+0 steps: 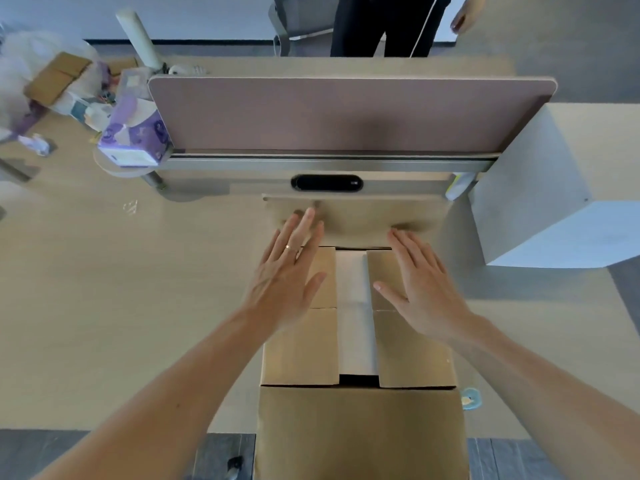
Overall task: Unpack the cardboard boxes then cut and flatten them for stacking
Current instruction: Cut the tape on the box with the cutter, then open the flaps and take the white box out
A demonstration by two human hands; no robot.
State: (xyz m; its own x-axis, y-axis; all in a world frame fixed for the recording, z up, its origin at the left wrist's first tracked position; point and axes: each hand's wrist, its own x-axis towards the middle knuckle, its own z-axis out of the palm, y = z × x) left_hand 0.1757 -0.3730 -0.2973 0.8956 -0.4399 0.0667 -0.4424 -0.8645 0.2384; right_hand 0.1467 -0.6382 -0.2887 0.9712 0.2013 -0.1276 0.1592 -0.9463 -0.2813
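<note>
The left hand (pixel 287 271) and the right hand (pixel 420 289) were both open, fingers straight and spread, flat over the side flaps of the cardboard box (pixel 360 427), which stood on the desk (pixel 121 306) beneath them. Between the hands, white packing (pixel 355 306) showed in the gap. Past the fingertips the far flap (pixel 356 216) lay folded outward, with a divider panel (pixel 346 112) beyond it.
</note>
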